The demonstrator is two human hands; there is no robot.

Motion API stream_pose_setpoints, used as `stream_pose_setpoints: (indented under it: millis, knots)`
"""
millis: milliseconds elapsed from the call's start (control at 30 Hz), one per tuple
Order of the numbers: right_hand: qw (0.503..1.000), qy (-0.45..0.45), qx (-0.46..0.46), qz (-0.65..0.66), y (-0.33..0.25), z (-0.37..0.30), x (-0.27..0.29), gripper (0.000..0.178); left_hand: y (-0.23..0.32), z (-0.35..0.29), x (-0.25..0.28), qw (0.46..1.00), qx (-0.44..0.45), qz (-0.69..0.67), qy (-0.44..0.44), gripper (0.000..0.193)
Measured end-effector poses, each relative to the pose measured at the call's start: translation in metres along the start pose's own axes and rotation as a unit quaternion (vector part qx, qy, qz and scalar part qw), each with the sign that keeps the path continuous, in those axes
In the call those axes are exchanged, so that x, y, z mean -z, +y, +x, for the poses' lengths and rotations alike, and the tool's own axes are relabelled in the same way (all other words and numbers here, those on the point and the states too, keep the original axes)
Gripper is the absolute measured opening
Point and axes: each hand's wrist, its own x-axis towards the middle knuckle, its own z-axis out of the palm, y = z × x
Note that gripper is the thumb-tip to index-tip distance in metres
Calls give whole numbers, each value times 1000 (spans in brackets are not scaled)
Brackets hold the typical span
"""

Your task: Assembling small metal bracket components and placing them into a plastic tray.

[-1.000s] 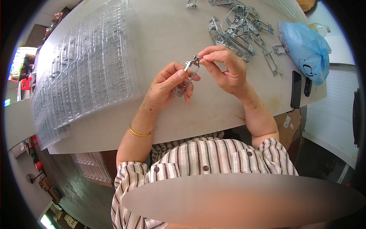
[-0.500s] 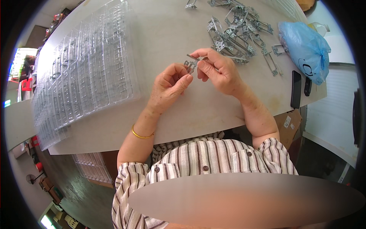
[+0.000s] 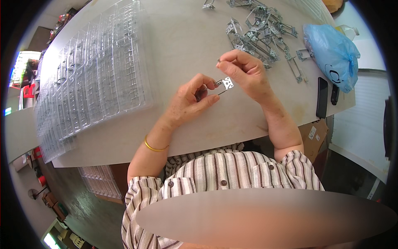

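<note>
My left hand [image 3: 188, 99] grips a small metal bracket [image 3: 227, 83] between thumb and fingers. Its bright plate with punched holes sticks out past the fingertips toward the right, and thin metal arms run back into the grip, where the rest is covered. Just above and to the right, my right hand [image 3: 246, 74] is closed in a pinch, apart from the bracket. A tiny dark tip shows at its thumb and forefinger; what it belongs to is hidden. Beyond that hand lies a loose pile of similar metal brackets [image 3: 259, 35].
Stacked clear plastic trays [image 3: 143, 76] holding metal parts cover the table's left side. At the right are a tied blue plastic bag [image 3: 331, 54], a black phone [image 3: 321, 97] and a small black object [image 3: 335, 94]. A cardboard box [image 3: 314, 139] stands below the table edge.
My hands have drawn apart: the right moved slightly right, the left turned and shifted right. The bracket's holed plate now faces up, and the thin strip at my right fingers no longer shows.
</note>
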Motion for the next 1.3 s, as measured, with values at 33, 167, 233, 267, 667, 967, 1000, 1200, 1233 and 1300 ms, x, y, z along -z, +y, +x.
stream_pose_setpoints:
  millis: [33, 167, 233, 267, 667, 967, 1000, 1200, 1233, 1300]
  knots:
    - [998, 47, 36, 13, 1, 2, -3, 7, -6, 0, -4, 997, -11, -80, 7, 18]
    - [993, 93, 56, 45, -6, 5, 3, 8, 2, 4, 3, 958, 44, -282, 37, 15]
    - [996, 86, 29, 26, -13, 2, 1, 8, -2, 4, 7, 939, 27, -339, 43, 15]
    - [997, 77, 2, 7, -15, 1, -1, 7, -5, 4, 8, 917, 10, -396, 50, 15]
    - [984, 48, 18, -171, -9, 7, -6, 6, -2, 5, 15, 908, -8, -416, 57, 13]
    - [990, 20, -10, -143, -13, -5, 3, 12, -14, 2, 4, 935, -25, -353, 16, 14]
    - [993, -5, -90, -71, -13, -6, 4, 13, -13, 2, 1, 934, -35, -356, 9, 15]
    - [980, -97, -148, 91, -22, 0, 12, 30, 2, -4, 3, 943, -22, -330, 17, 17]
    - [981, -95, -144, 90, -20, 1, 13, 30, 2, -3, 3, 944, -25, -327, 15, 17]
    - [969, -105, -174, 141, -17, 2, 15, 32, 0, -1, 4, 941, -25, -338, 12, 17]
